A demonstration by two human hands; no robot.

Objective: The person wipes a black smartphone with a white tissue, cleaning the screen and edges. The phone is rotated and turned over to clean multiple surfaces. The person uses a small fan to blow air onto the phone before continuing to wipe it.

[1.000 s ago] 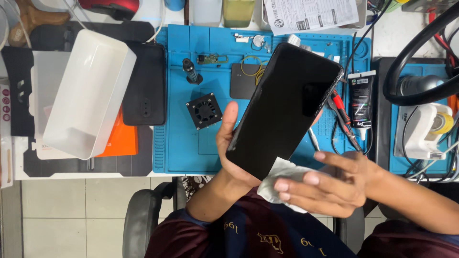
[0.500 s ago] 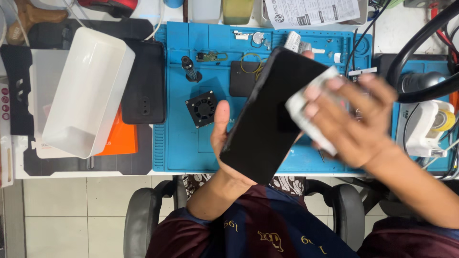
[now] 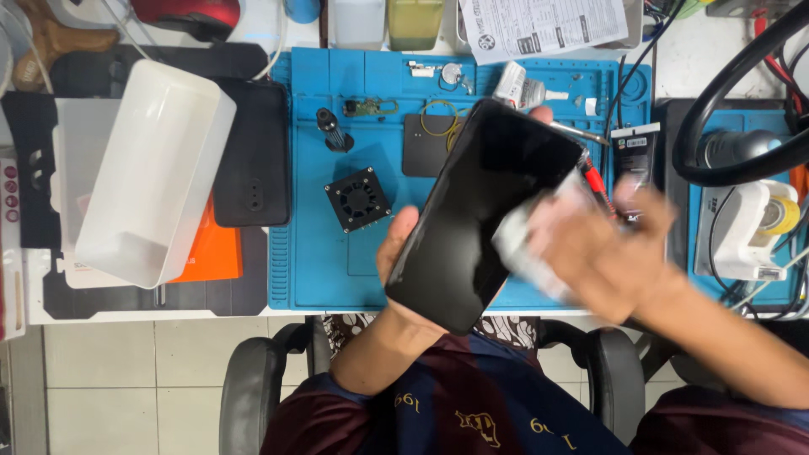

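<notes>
A black smartphone [image 3: 476, 211] is held tilted above the blue work mat [image 3: 312, 261], screen up. My left hand [image 3: 396, 253] grips it from underneath, with the thumb on its left edge and a fingertip showing past its top. My right hand [image 3: 607, 253] is blurred with motion and presses a white cloth [image 3: 527, 240] against the right side of the glossy screen.
On the mat lie a small black fan [image 3: 358, 200], a black square part [image 3: 424, 145], a screwdriver handle [image 3: 330, 128] and red-handled tools [image 3: 597, 179]. A white plastic bin [image 3: 147, 173] and a black phone back [image 3: 251, 152] sit to the left. A white device [image 3: 746, 227] stands at the right.
My right hand with the cloth went from below the phone up to its top right, then back down to the screen's middle right. The phone stayed in my left hand.
</notes>
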